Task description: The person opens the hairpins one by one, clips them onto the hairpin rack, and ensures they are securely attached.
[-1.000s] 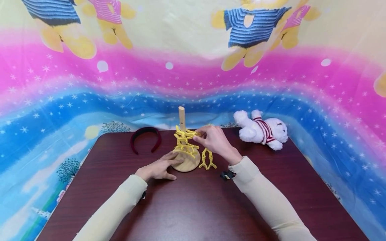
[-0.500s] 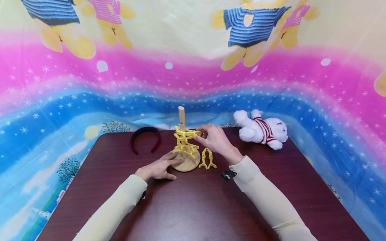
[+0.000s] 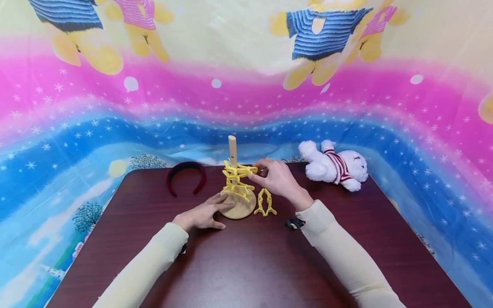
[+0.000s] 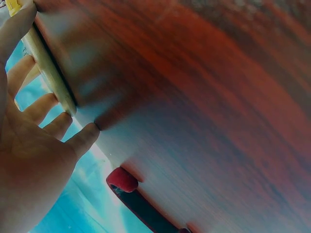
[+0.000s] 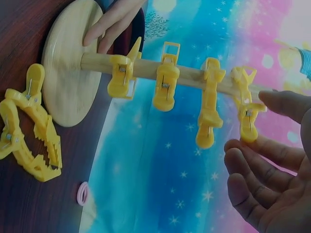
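Note:
A wooden stand has a round base [image 3: 240, 209] and an upright pole [image 3: 232, 149]. Several yellow plastic spring clips are fastened along the pole. At the uppermost clip [image 5: 249, 114], my right hand [image 3: 276, 177] has its thumb on one handle and a finger at the other, pinching lightly; the other fingers curve loosely below. My left hand [image 3: 200, 215] lies with spread fingers at the base's left side, fingertips resting on the wood. Two more yellow clips [image 3: 265, 202] lie on the table right of the base, their toothed ends meeting.
A dark red headband [image 3: 170, 182] lies to the left of the stand. At the back right, a white plush bear [image 3: 335, 167] in a striped sweater lies on its side. A small pink ring [image 5: 83, 194] shows in the right wrist view. Patterned cloth hangs behind the table [image 3: 239, 265].
My right hand's finger and thumb have parted slightly around the uppermost clip, and its handle end shows more. The left hand and the stand have stayed in place.

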A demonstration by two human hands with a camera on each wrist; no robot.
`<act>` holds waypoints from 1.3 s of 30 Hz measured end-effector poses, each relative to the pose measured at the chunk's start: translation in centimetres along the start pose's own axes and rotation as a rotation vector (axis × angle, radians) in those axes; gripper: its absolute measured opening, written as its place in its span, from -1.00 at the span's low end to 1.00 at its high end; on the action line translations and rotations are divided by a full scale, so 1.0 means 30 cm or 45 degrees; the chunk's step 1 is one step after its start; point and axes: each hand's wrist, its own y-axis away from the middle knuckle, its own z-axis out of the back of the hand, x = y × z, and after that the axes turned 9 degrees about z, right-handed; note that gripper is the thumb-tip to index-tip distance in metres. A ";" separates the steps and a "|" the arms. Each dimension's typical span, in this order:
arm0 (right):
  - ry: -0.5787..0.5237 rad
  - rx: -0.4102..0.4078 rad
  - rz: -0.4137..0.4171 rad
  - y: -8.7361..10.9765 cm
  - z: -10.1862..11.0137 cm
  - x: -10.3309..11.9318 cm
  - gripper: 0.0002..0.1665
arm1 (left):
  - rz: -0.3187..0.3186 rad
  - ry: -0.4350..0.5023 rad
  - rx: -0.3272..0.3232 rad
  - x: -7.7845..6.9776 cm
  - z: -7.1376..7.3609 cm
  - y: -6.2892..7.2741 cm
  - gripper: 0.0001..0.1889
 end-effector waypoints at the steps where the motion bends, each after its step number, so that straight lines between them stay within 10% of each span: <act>1: -0.003 0.005 0.005 0.004 0.002 -0.005 -0.47 | 0.000 0.000 -0.003 0.000 0.000 0.000 -0.19; 39: -0.169 0.153 -0.301 0.201 -0.132 -0.244 -0.70 | 0.012 0.008 0.008 -0.004 -0.004 0.001 -0.18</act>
